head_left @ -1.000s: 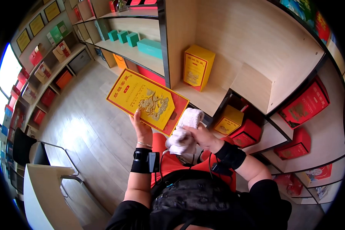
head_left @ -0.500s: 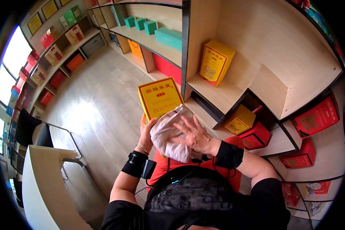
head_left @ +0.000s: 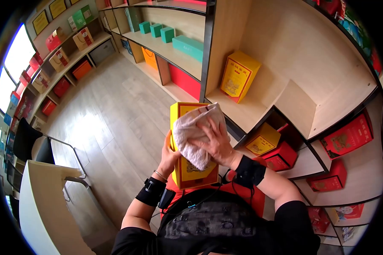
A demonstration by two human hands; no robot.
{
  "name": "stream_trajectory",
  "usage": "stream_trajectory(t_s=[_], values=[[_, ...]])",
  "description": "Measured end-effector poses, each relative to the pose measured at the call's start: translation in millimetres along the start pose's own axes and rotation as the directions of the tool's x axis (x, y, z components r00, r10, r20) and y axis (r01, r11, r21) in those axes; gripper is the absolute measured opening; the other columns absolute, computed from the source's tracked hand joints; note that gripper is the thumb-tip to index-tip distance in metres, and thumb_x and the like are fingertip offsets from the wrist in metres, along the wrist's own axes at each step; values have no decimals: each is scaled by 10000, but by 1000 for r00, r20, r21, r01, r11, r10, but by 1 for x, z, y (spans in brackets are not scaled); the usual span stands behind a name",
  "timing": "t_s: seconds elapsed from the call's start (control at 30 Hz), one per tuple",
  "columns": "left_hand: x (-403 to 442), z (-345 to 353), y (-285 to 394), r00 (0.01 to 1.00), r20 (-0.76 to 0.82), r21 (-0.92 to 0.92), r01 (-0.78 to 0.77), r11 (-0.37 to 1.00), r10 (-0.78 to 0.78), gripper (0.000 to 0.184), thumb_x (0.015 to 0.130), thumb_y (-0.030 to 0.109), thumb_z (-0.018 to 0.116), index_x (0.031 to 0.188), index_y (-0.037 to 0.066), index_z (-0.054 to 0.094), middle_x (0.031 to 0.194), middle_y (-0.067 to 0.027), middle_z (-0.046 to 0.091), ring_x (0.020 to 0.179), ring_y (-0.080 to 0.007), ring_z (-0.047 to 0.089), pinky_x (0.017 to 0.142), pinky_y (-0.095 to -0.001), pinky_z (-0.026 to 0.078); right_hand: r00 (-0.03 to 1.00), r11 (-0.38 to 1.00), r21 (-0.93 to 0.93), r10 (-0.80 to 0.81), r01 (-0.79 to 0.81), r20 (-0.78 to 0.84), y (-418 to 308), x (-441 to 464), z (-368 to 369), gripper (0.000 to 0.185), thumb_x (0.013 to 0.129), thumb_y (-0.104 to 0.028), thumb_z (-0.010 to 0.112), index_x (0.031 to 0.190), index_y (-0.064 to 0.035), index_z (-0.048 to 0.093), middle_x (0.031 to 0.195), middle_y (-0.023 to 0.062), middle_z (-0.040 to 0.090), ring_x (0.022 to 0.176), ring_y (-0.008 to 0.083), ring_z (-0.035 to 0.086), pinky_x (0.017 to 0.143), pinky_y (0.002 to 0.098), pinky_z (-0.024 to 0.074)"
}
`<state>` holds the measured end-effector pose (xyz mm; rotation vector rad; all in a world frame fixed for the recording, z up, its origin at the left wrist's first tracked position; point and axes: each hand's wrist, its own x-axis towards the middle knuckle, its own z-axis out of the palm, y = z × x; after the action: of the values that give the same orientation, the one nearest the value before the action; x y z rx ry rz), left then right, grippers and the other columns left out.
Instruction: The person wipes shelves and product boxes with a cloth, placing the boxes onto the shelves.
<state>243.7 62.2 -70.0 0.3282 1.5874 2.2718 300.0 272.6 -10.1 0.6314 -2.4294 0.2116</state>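
Observation:
A yellow box (head_left: 200,177) with red borders and printed lettering is held upright over my lap. My left hand (head_left: 169,155) grips its left side, thumb toward the front and fingers around the edge. Across the upper and middle front lies a crumpled pale pink cloth (head_left: 190,140), which hides much of the print. My right hand (head_left: 216,144) presses on this cloth with its fingers bent over it. Black bands with cables are strapped to both wrists.
A similar yellow box (head_left: 239,76) stands on the wooden shelf ahead. Lower right compartments hold another yellow box (head_left: 263,140) and red boxes (head_left: 281,156). A white table (head_left: 42,204) and a black chair (head_left: 27,142) are at left. Teal boxes (head_left: 187,47) sit on the far shelf.
The yellow box has come down toward my lap, showing its left side and lower front. My right hand and the cloth have shifted up its face.

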Motion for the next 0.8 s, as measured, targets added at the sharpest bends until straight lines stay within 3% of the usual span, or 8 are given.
stream_trajectory(t_s=[0.13,0.23,0.37,0.47,0.57,0.63,0.7,0.8], values=[[-12,27,23,997,75,98,1,995,-9,1054,643,48,794,1501,9,182,1294,-174,516,1146,-265,564,974,-379,483,965,983,5,183,-186,-189,37,44,-25,509,760,-174,659,1255,-287,623,1380,104,470,1314,398,377,1039,527,358],[-11,28,15,988,111,345,-141,928,109,1069,634,53,805,1489,-25,168,1315,-188,495,1174,-298,553,978,-395,483,898,791,459,438,-405,39,70,61,-26,374,848,-229,606,1220,-198,618,1212,132,617,1096,357,583,919,425,474],[-14,42,22,993,111,37,46,998,-50,1043,623,46,793,1480,-13,200,1320,-202,485,1188,-307,542,982,-395,479,871,674,556,419,-487,255,125,32,5,398,813,-296,618,1185,-154,608,1016,182,683,949,374,650,804,433,518],[-6,42,31,987,149,42,54,998,-60,1005,617,39,741,1475,-4,220,1301,-188,493,1178,-289,542,977,-386,480,731,664,306,607,-682,312,116,36,-39,354,767,-191,635,1110,-109,619,1001,224,662,958,405,631,796,450,511],[-4,38,26,989,144,46,24,999,-30,994,615,99,715,1482,19,236,1278,-144,505,1141,-256,553,959,-361,479,784,704,424,620,-570,25,132,-4,-68,294,771,-80,596,1059,-19,600,931,244,649,902,412,628,786,423,499],[-12,37,26,992,117,11,42,999,-43,974,627,66,690,1489,38,237,1278,-135,523,1135,-263,568,957,-361,486,633,652,325,753,-685,-179,125,-21,-128,432,723,18,575,1150,-45,590,958,228,665,916,414,637,781,420,523],[-17,35,29,994,96,-63,61,996,-55,954,645,34,655,1497,54,227,1254,-141,556,1098,-270,597,940,-366,502,607,804,246,576,-542,-547,131,-36,-165,574,705,61,645,1262,-46,556,1042,196,669,916,361,670,804,388,540],[-13,29,31,998,22,-88,65,994,-64,913,685,58,632,1500,67,220,1236,-150,564,1079,-265,602,911,-360,507,694,614,-323,655,-720,-300,131,-63,-200,647,692,-6,727,1305,-119,553,1377,194,479,1207,412,503,986,441,458]])
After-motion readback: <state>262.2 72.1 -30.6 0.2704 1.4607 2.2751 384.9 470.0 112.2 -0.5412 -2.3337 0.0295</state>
